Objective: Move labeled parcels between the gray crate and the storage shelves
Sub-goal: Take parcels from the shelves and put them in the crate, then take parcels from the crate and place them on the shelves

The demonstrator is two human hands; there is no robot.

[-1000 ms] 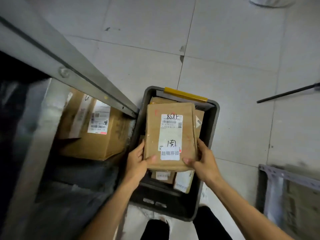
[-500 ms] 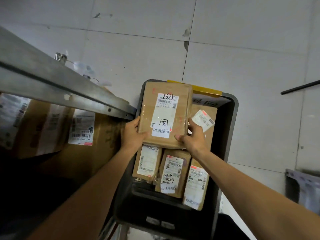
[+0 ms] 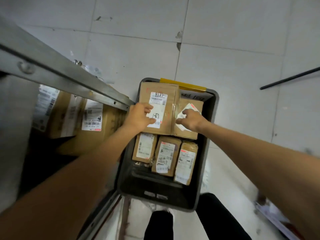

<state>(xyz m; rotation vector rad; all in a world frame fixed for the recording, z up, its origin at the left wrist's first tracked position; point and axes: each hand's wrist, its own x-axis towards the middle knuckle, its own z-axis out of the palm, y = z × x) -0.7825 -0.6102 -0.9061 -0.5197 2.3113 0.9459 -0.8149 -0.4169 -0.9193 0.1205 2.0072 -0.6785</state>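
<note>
The gray crate [image 3: 212,129] stands on the floor beside the storage shelves [image 3: 69,78]. A large brown parcel [image 3: 161,89] with a white label marked 868 lies flat at the crate's far end. My left hand [image 3: 140,116] rests on its label with fingers laid across the top. My right hand [image 3: 190,120] hovers just right of it, fingers loosely bent over a second brown parcel [image 3: 192,103] with a tilted label; I cannot tell if it touches. Three smaller labeled parcels [image 3: 166,155] lie side by side nearer to me in the crate.
Big labeled cartons [image 3: 91,116] sit on the low shelf under the metal beam at left. A yellow strip [image 3: 183,84] marks the crate's far rim. A black rod [image 3: 290,77] lies on the tiled floor at right. My legs [image 3: 173,226] stand at the crate's near end.
The large parcel went from held up in both hands to lying flat at the crate's far end. Both hands let go of its edges; the right one shifted right.
</note>
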